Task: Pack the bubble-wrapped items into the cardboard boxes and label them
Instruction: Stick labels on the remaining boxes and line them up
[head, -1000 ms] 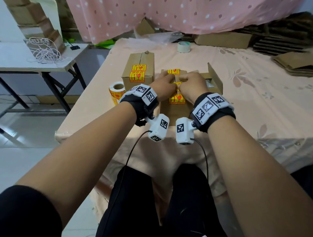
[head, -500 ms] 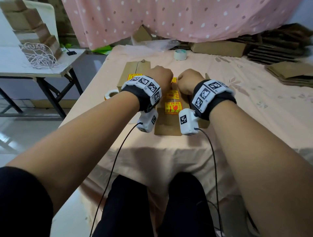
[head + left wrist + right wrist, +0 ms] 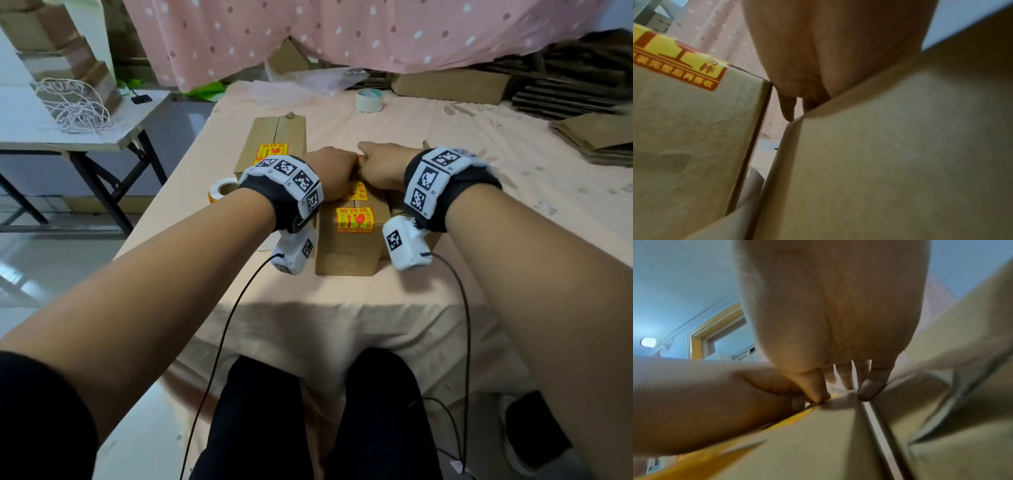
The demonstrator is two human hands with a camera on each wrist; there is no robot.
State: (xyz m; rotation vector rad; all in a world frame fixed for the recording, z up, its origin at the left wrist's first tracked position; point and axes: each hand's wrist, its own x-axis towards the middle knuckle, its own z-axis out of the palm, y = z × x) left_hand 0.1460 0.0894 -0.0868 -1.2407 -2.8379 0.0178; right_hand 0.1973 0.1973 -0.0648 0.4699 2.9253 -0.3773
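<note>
Two bare hands meet on top of a closed brown cardboard box (image 3: 346, 246) standing near the front edge of a bench covered in a peach floral cloth (image 3: 445, 291). At far left, a grey folding side table (image 3: 68, 144) carries a tangle of white cord (image 3: 73, 109). Next comes a roll of yellow warning stickers (image 3: 222, 187) on the cloth, with a second closed brown cardboard box (image 3: 274, 137) just behind it, bearing a yellow-and-red fragile label (image 3: 272, 151). The left hand (image 3: 330, 174) lies on the near box top; its grip cannot be made out, since the fingers are hidden. Yellow-and-red fragile labels (image 3: 354, 219) are stuck over the near box's top and front face. The right hand (image 3: 383, 168) touches the left, thumb tip (image 3: 819, 395) pressing a yellow label edge down, fingers bent over the box's far edge. Farther back sits a roll of pale tape (image 3: 369, 100). At far right lie flattened brown cartons (image 3: 596, 137).
</note>
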